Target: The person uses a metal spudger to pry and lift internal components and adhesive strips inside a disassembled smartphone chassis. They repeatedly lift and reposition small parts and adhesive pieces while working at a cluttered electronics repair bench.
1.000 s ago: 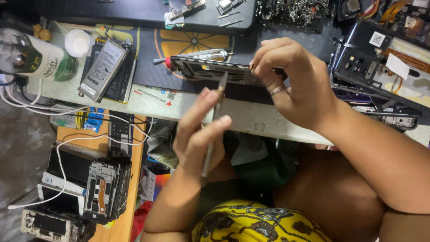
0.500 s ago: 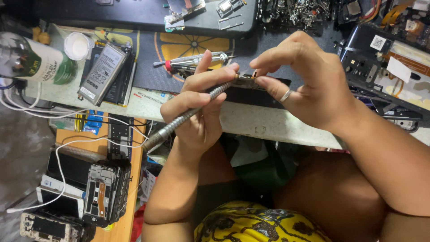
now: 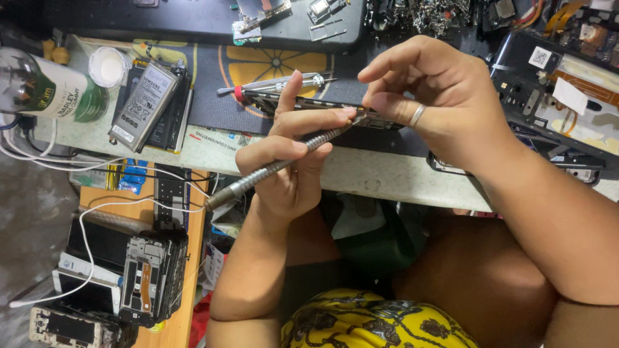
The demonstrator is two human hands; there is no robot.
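My left hand (image 3: 290,161) grips a knurled metal screwdriver (image 3: 258,175) that slants up to the right. Its tip meets the near edge of a dark, opened phone (image 3: 284,103). My right hand (image 3: 438,96), which wears a ring, pinches the phone's right end and holds it edge-on just above the dark work mat (image 3: 213,96). My left index finger rests along the phone's edge. The right fingers hide the tool's tip and that end of the phone.
A red-tipped tool (image 3: 271,85) lies on the mat behind the phone. A phone battery (image 3: 143,106), white lid (image 3: 108,66) and green can (image 3: 51,90) sit at the left. Stacked phone frames (image 3: 151,274) and white cables lie on a lower wooden shelf. Electronic parts crowd the right.
My left hand rose from below the table's edge and swung the screwdriver from upright to slanting, its tip now at the phone. My right hand has lifted the phone slightly.
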